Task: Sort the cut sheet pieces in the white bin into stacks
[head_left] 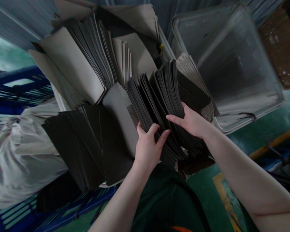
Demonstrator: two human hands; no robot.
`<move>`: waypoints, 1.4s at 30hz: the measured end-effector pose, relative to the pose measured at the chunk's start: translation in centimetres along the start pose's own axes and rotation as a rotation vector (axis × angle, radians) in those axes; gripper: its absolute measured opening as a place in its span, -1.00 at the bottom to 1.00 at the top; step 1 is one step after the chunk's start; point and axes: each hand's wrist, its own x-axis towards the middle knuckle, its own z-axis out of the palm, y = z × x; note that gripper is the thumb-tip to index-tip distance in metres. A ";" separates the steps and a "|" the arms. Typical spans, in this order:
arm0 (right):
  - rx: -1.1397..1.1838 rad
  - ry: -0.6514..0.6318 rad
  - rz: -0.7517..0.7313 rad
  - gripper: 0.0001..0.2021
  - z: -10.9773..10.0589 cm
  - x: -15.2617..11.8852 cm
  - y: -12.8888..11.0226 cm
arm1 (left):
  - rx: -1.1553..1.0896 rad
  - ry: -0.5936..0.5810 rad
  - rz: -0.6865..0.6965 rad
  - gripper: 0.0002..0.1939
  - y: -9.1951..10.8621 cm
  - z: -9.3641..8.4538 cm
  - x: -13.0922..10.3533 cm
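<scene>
A row of thin dark grey sheets (148, 103) stands on edge in several bunches in front of me. My left hand (148, 146) is closed round the lower left part of these sheets, its fingers bent over the outer side and its thumb on their edges. My right hand (193, 120) grips the right-hand bunch of dark sheets (169, 88), with the thumb across the edges and the other fingers mostly hidden behind. Left of my left hand leans a light grey panel (119, 112) with a dark label. Further left lie fanned black sheets (87, 145).
More grey sheets (94, 51) and pale boards (70, 61) fill the back of the container. At the right stands a translucent plastic bin (232, 64). A blue crate (21, 85) holds a white cloth sack (26, 154) on the left. A brown carton (280, 45) sits far right.
</scene>
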 end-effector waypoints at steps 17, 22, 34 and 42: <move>0.007 -0.007 -0.010 -0.46 0.0 0.0 -0.2 | 0.143 0.020 -0.083 -0.64 3.2 0.1 0.5; 0.006 0.003 -0.023 -0.56 0.0 -0.1 -0.4 | 0.187 0.051 -0.053 -0.50 3.1 0.5 0.6; -0.003 0.020 0.000 -0.53 0.2 -0.1 -0.3 | 0.190 0.070 -0.028 -0.45 2.2 1.1 0.7; -0.018 0.018 -0.004 -0.53 0.1 -0.2 -0.4 | 0.175 0.046 -0.076 -0.51 2.8 0.7 0.7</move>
